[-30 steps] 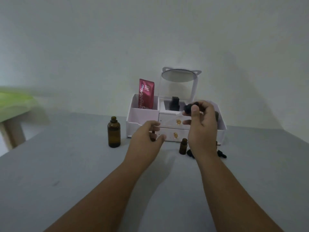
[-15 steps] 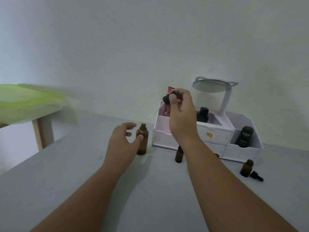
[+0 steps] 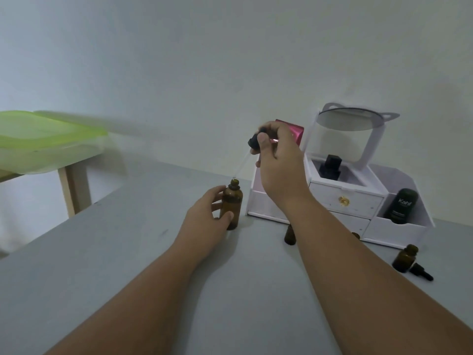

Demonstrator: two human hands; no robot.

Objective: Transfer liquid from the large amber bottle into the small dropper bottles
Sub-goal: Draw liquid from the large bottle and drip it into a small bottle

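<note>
The large amber bottle (image 3: 232,204) stands uncapped on the grey table (image 3: 102,252), and my left hand (image 3: 207,216) grips its body. My right hand (image 3: 279,162) pinches the black bulb of a dropper (image 3: 254,143); its glass tube slants down to the bottle's mouth. A small amber bottle (image 3: 290,235) stands partly behind my right forearm. Another small amber bottle (image 3: 404,257) stands open at the right, with a black dropper cap (image 3: 421,271) lying beside it.
A white organizer (image 3: 345,201) with drawers and a tilted mirror (image 3: 355,119) sits at the back, holding a pink pouch (image 3: 294,130), a black bottle (image 3: 330,166) and a dark tube (image 3: 400,206). A green-topped wooden table (image 3: 46,139) stands at the left.
My left hand has closed around the large amber bottle. My right hand has brought the dropper's tip down to the bottle's mouth. The view has shifted left.
</note>
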